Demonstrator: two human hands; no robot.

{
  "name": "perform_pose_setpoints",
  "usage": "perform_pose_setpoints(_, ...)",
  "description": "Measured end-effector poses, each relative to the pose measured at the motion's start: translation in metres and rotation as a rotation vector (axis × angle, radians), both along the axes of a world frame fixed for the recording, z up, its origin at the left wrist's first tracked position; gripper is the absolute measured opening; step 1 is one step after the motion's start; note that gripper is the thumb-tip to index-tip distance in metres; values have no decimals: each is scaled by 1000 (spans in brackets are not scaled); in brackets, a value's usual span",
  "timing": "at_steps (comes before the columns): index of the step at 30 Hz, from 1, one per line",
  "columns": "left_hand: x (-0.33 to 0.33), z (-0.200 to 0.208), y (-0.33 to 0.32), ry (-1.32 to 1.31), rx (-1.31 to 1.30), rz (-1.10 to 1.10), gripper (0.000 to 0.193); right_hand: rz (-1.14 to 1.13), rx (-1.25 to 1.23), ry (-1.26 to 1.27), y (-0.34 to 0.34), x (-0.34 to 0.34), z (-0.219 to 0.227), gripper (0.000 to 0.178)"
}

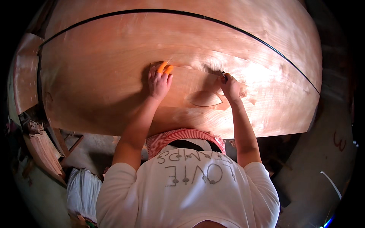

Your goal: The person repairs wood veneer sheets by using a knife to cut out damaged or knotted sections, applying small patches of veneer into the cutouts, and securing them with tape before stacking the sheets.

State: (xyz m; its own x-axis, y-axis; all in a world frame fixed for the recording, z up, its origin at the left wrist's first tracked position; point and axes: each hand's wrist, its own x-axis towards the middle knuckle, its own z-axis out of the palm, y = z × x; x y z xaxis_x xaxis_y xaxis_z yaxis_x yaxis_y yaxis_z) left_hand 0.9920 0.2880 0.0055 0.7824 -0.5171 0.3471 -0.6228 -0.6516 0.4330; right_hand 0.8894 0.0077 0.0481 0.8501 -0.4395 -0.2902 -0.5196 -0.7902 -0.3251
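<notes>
A wide sheet of pale reddish wood veneer (95, 76) lies before me. My left hand (159, 81) rests on it, orange covers (163, 67) on some fingertips; the fingers lie on the wood and grip nothing that I can see. To its right, my right hand (230, 88) is closed round a small dark tool (223, 74), perhaps a knife; its tip is too small to make out. Between the hands is a piece of veneer (182, 81) with a straight upper edge. A pointed, leaf-shaped outline (207, 98) shows in the wood just below, left of my right wrist.
A thin black strip (159, 11) curves across the far part of the wood surface. Stacked veneer strips (45, 146) stand at the lower left, near a white sack or cloth (83, 193). Red-striped cloth (186, 135) lies between my waist and the near edge.
</notes>
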Motion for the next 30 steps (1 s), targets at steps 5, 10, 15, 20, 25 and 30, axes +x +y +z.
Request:
perform_pose_setpoints(5, -9, 18, 18, 64, 156, 175, 56, -13, -34, -191, 15, -15, 18, 31)
perform_pose_setpoints(10, -12, 8, 26, 79, 239, 327, 53, 76, 679, 488, 77, -4, 77, 37)
perform_pose_setpoints(15, -12, -2, 25, 74, 178, 434, 51, 359, 672, 110, 119, -4, 35, 41)
perform_pose_setpoints(20, -12, -3, 27, 96, 129, 426, 50, 464, 530, 98, 153, 30, 3, 55)
perform_pose_setpoints(25, -10, -1, 28, 90, 209, 360, 47, 542, 274, 97, 169, 39, -24, 54)
perform_pose_setpoints(30, -8, -9, 26, 18, 206, 395, 43, 553, 242, 283, 165, 25, -16, 49)
